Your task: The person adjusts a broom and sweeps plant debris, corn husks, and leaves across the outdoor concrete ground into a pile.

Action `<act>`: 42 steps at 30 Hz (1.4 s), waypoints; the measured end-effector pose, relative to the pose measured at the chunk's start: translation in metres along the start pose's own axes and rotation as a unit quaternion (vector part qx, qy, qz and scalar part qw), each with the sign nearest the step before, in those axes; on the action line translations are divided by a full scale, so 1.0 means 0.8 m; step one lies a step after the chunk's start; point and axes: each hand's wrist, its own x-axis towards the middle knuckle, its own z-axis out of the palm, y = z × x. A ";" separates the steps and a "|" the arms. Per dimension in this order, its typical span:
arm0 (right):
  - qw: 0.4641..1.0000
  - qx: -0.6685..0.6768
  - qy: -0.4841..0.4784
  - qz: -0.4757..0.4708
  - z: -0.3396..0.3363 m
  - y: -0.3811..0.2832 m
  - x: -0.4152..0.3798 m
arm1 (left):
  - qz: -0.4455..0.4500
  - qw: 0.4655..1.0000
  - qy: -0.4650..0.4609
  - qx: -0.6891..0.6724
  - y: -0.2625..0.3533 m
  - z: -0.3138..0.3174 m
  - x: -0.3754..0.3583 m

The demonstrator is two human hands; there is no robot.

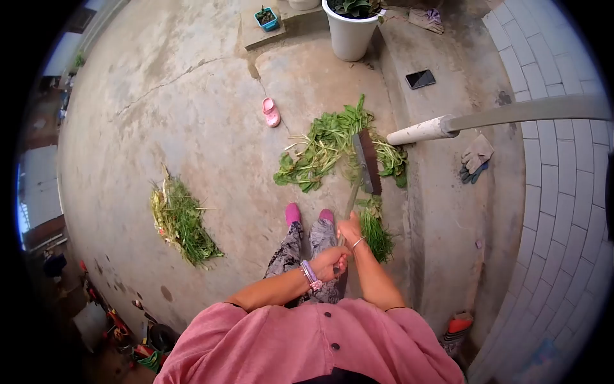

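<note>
With both hands I grip the pale handle of a broom (pixel 367 163), whose head is a grey strip with brown bristles. My left hand (pixel 330 263) is closed round the handle's upper end, near my body. Further down the handle, my right hand (pixel 349 228) is wrapped round it too. The broom head rests among a spread of leafy greens (pixel 329 142), with some leaves on its far side by the step. Just beyond my right hand lies a bunch of thin green stalks (pixel 376 237). Off to the left is another pile of greens (pixel 182 221).
A pink clog (pixel 271 112) lies ahead on the concrete. A white planter (pixel 350 29) and small blue pot (pixel 267 19) stand at the back. On the right step are a phone (pixel 420 79), gloves (pixel 476 157) and a white post (pixel 422 130), beside a tiled wall (pixel 556 185).
</note>
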 end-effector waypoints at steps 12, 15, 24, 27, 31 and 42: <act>0.965 0.006 -0.244 0.091 0.047 -0.057 -0.120 | 0.084 0.985 -0.056 -0.142 -0.069 0.007 -0.092; 0.967 0.009 -0.248 0.051 0.016 -0.048 -0.137 | 0.147 0.987 -0.039 -0.055 -0.101 0.039 -0.105; 0.998 -0.042 -0.019 -0.052 -0.025 -0.081 -0.041 | 0.161 0.984 -0.077 0.012 -0.027 0.038 -0.030; 0.998 -0.014 0.011 -0.052 -0.004 -0.068 0.038 | 0.104 0.991 -0.072 -0.038 0.038 0.024 -0.003; 0.989 -0.117 -0.025 -0.087 0.072 -0.007 0.055 | 0.110 0.981 -0.072 -0.141 0.035 -0.044 -0.020; 0.967 0.105 -0.217 0.082 0.092 -0.044 -0.111 | 0.203 0.978 -0.038 -0.024 -0.048 -0.034 -0.134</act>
